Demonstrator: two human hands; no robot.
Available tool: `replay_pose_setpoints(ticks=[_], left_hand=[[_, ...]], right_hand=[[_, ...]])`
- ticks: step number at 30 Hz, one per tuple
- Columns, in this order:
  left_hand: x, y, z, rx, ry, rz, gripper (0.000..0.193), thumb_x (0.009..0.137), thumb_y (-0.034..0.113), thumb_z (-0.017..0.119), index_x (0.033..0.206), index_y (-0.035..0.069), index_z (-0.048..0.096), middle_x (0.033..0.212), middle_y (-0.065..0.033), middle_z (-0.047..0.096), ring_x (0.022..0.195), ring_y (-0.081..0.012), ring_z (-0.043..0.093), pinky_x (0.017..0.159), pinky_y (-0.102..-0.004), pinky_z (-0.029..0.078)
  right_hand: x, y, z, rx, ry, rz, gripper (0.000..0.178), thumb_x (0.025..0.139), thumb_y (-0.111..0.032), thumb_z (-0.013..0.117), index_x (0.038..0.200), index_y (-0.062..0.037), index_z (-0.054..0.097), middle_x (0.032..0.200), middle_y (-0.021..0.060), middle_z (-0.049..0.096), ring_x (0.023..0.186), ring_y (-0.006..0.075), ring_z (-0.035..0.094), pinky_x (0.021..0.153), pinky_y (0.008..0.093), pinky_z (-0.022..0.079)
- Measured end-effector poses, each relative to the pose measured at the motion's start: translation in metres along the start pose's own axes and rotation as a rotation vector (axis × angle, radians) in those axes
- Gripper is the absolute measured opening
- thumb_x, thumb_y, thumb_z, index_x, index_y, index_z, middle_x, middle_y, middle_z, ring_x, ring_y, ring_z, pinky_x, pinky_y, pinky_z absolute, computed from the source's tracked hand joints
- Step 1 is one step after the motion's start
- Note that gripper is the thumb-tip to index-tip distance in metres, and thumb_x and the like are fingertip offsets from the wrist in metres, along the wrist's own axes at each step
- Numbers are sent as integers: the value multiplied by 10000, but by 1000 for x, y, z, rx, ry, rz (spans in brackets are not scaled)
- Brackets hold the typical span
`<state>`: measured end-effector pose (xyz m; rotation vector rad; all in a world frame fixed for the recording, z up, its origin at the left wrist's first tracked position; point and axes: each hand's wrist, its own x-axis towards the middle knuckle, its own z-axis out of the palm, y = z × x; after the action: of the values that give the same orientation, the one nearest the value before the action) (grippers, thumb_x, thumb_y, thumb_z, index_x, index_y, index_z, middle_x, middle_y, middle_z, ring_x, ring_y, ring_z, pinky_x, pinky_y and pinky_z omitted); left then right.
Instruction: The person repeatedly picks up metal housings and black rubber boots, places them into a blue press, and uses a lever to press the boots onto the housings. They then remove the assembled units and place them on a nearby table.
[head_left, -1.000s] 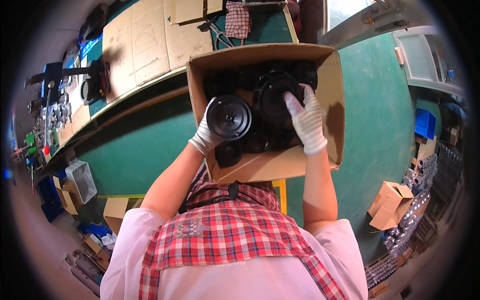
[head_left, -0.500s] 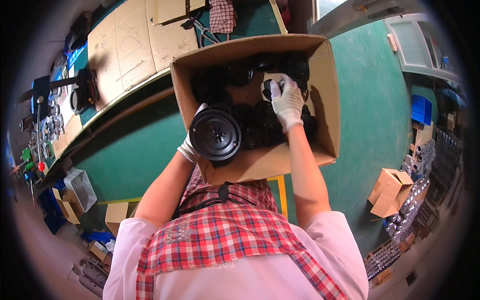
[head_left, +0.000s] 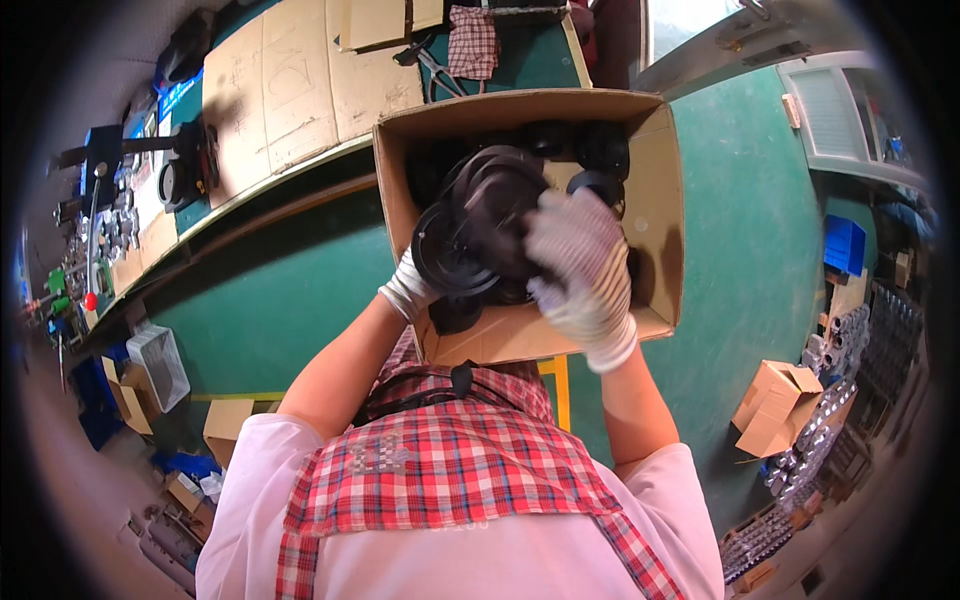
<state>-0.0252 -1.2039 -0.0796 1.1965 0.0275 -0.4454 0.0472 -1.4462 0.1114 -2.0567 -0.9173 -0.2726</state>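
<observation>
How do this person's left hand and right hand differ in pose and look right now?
The left hand is at the left side of the cardboard box, while the right hand is over its inside. The left hand's fingers are mostly hidden behind a black round part; the right hand's back faces the camera. The left hand looks fairly sharp; the right hand is blurred. Both wear pale gloves.

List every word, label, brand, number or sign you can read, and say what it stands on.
Flat cardboard sheet: drawn marks, too faint to read reliably.
Apron: greyish patch, too unclear to read.
Shirt: printing at the apron's edge, partly covered, unreadable.
Black round parts and cardboard box: no readable text.
</observation>
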Motion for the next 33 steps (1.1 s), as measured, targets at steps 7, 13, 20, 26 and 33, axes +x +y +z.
replay_pose_setpoints(ticks=[7, 13, 20, 26, 33], left_hand=[[-7, -21, -25, 42, 55, -69, 440, 961, 83, 573, 1398, 76, 522, 1304, -100, 615, 1197, -212, 573, 1091, -362, 450], [-11, 4, -19, -440, 130, -154, 260, 1022, 212, 522, 1195, 40, 613, 1086, -105, 678, 950, -179, 677, 809, -303, 589], [-17, 13, -8, -1053, 67, -385, 264, 1028, 210, 520, 1208, 42, 615, 1113, -105, 682, 974, -184, 681, 839, -323, 588], [-19, 16, 6, -957, 37, -334, 290, 1031, 170, 512, 1286, 46, 578, 1207, -105, 656, 1070, -184, 648, 930, -337, 551], [-2, 16, 10, 49, -100, 134, 350, 1036, 123, 502, 1377, 51, 534, 1317, -104, 625, 1181, -185, 609, 1036, -353, 507]], right_hand=[[-20, -18, 17, -269, -170, -143, 248, 803, -151, 635, 1048, -171, 670, 1262, 40, 662, 1274, 260, 564, 1109, 462, 420], [-50, 61, 33, -264, 106, 350, 460, 778, -91, 641, 1235, -141, 626, 1417, 110, 552, 1321, 347, 492, 1101, 449, 424], [-128, 259, 112, -1083, -911, 88, 428, 980, -144, 458, 1396, -137, 556, 1401, 84, 572, 1307, 262, 521, 1156, 472, 327], [-114, 246, 104, -1115, -1200, 377, 294, 951, -153, 526, 1135, -118, 753, 1164, 89, 724, 1126, 243, 665, 913, 416, 490], [-76, 120, -4, -479, -456, 737, 501, 791, -391, 805, 1156, -69, 688, 1127, 171, 667, 1073, 376, 624, 916, 478, 487]])
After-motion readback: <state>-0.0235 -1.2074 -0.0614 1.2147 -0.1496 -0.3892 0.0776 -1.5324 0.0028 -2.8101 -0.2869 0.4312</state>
